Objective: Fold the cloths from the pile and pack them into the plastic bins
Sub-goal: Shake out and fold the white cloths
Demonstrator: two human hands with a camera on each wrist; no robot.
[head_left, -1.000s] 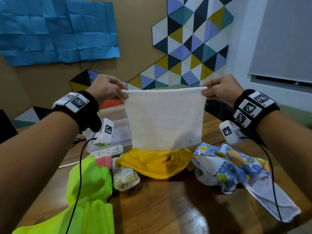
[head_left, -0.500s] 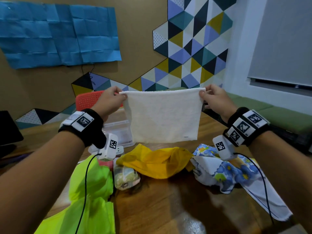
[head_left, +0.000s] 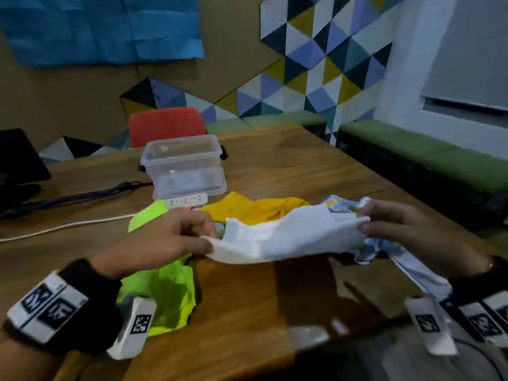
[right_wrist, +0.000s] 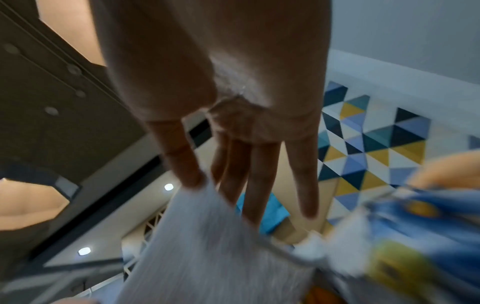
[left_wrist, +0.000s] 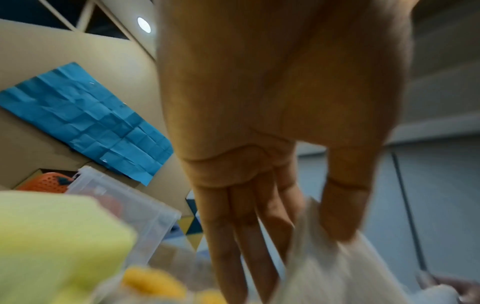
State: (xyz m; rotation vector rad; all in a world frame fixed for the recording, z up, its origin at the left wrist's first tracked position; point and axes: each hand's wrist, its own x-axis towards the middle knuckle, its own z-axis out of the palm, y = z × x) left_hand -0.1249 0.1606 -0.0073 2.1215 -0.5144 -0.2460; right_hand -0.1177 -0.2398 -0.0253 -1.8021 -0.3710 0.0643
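A white cloth (head_left: 288, 237) stretches low over the wooden table (head_left: 247, 312), sagging between my two hands. My left hand (head_left: 203, 237) pinches its left corner, seen as thumb on cloth in the left wrist view, where that hand (left_wrist: 306, 242) holds the white cloth (left_wrist: 337, 273). My right hand (head_left: 365, 224) pinches the right edge; in the right wrist view that hand (right_wrist: 207, 185) nips the cloth (right_wrist: 221, 257). Two stacked clear plastic bins (head_left: 184, 166) stand behind. The pile holds a yellow cloth (head_left: 255, 207), a neon green cloth (head_left: 162, 292) and a blue floral cloth (head_left: 406, 270).
A white power strip (head_left: 187, 200) with its cable lies in front of the bins. A red chair (head_left: 167, 125) stands behind the table, a dark monitor (head_left: 19, 158) at far left, and a green bench (head_left: 426, 149) along the right wall.
Both hands have come down from chest height toward the table. The white cloth, earlier hanging flat and upright, now lies nearly level and sagging above the pile.
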